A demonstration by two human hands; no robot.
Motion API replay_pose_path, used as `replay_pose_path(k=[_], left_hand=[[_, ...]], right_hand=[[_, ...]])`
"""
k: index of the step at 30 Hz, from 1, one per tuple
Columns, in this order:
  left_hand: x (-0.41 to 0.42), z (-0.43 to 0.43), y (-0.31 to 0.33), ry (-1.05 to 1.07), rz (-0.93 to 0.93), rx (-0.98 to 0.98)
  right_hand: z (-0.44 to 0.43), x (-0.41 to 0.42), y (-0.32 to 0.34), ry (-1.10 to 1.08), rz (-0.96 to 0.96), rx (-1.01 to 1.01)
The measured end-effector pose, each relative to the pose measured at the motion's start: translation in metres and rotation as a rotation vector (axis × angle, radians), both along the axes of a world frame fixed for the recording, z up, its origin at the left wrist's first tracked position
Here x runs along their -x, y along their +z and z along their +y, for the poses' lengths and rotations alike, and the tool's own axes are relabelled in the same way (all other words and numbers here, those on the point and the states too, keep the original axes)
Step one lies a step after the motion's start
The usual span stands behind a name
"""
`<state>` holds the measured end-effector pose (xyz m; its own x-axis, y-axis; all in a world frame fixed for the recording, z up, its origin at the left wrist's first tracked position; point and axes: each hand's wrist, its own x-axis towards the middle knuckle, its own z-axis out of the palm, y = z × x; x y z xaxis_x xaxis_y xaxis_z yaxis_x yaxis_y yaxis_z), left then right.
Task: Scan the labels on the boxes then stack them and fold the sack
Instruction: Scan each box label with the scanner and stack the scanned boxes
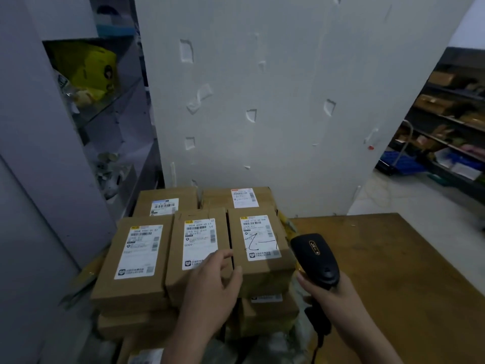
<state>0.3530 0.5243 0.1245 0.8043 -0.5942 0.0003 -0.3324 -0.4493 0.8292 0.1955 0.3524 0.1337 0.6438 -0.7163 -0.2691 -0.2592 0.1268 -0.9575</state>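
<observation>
Labelled boxes (136, 258) lie stacked just left of the barcode scanner (315, 256), long axes running away from the person. Right hand (338, 298) grips the scanner, nearest the right-hand box (259, 269). Left hand (210, 287) rests, fingers relaxed, on the middle box (178, 282), further left.

Left hand (210, 287) and right hand (328, 292) bare. Wrists and forearms uncovered as far as the lower edge of the view, with any sleeve beyond the frame. Forearms slim and smooth. Fingers (223, 254) slender, with rounded tips. Thumbnail (300, 277) of the right hand short and plain. Finer detail lost in dim light.
</observation>
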Motion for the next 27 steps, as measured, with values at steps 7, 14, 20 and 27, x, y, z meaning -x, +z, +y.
replay_pose_path(k=[7,14,20,27], left_hand=[[0.019,-0.005,0.005,0.084,-0.036,0.094],[0.045,-0.025,0.000,0.039,-0.003,0.032],[0.094,-0.069,-0.004,0.074,0.015,0.003],[0.162,-0.128,-0.011,0.148,0.080,-0.102]], right_hand=[[-0.008,0.019,-0.004,-0.060,0.029,-0.026],[-0.040,0.051,-0.009,-0.051,0.018,-0.097],[-0.088,0.094,-0.019,0.036,0.039,-0.133],[-0.180,0.166,-0.035,0.241,0.172,-0.287]])
